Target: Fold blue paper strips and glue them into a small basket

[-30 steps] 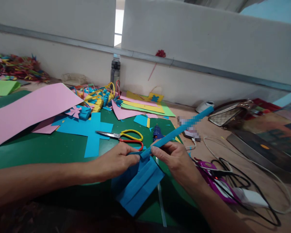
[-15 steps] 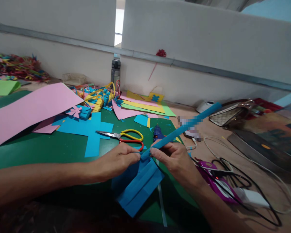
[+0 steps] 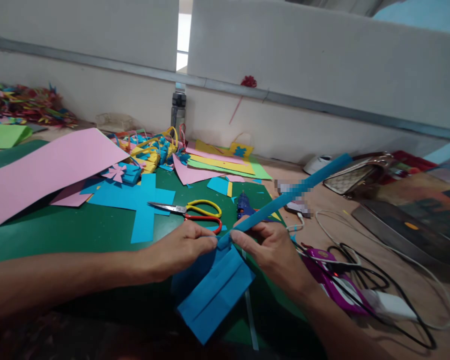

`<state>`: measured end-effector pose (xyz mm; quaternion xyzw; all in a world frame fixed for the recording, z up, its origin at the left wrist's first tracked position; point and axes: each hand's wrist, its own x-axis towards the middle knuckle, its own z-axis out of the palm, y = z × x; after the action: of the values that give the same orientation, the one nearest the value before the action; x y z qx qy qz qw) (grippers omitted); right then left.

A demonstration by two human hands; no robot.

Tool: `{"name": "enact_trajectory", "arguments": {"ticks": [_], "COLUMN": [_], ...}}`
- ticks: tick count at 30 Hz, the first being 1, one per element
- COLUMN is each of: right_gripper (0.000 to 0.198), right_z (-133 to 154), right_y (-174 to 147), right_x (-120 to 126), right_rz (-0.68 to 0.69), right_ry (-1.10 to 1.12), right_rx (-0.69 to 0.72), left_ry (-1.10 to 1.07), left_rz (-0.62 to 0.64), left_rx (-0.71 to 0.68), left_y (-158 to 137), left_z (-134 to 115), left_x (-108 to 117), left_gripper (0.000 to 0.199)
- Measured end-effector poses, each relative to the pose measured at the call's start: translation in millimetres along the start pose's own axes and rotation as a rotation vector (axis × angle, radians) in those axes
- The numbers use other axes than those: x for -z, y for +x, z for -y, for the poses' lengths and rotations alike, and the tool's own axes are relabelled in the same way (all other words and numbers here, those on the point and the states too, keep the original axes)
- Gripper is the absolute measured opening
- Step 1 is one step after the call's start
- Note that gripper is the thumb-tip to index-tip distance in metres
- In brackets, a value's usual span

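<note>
A folded blue paper box (image 3: 217,295), perhaps a small bag, hangs tilted below my hands. My left hand (image 3: 189,247) pinches its upper edge, with the thumb on top. Between the thumb and fingers of my right hand (image 3: 272,247) is a long blue paper strip (image 3: 285,195), which slants up to the right. The strip's lower end lies against the box's edge, where the two hands nearly meet. Just beyond my left hand lie scissors (image 3: 189,210) with one yellow and one red handle. A blue glue gun (image 3: 243,205) rests behind my right hand, partly hidden by the strip.
Cross-shaped blue paper (image 3: 144,205) and a large pink sheet (image 3: 56,167) lie on the green mat (image 3: 108,255). Finished small paper bags (image 3: 150,152) are piled behind. At right are a purple power strip (image 3: 345,285), tangled cables, a phone and a patterned bag (image 3: 356,175).
The blue strip's far end has shifted slightly up and to the right. The box's lower part has dropped and turned a little. Both hands keep their grip.
</note>
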<state>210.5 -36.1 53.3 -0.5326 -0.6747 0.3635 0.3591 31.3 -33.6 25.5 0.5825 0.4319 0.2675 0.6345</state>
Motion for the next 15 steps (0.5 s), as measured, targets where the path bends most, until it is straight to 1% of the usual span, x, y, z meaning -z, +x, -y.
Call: {"name": "enact_trajectory", "arguments": {"ticks": [6, 10, 15], "right_gripper": [0.023, 0.021, 0.021], "right_z": [0.3, 0.7, 1.2], "right_y": [-0.7, -0.5, -0.2], "right_x": [-0.9, -1.8, -1.7], "right_rz": [0.005, -0.003, -0.012], "right_ry": [-0.027, -0.014, -0.030], "right_rx": [0.007, 0.028, 0.034], "left_ry": [-0.017, -0.035, -0.046], "left_rz": [0.017, 0.051, 0.029], "left_rx": [0.003, 0.001, 0.002], "left_y": [0.0, -0.5, 0.1], "left_z": [-1.0, -2.4, 0.3], "left_x": [-0.2, -0.2, -0.6], "left_gripper": [0.025, 0.028, 0.029]}}
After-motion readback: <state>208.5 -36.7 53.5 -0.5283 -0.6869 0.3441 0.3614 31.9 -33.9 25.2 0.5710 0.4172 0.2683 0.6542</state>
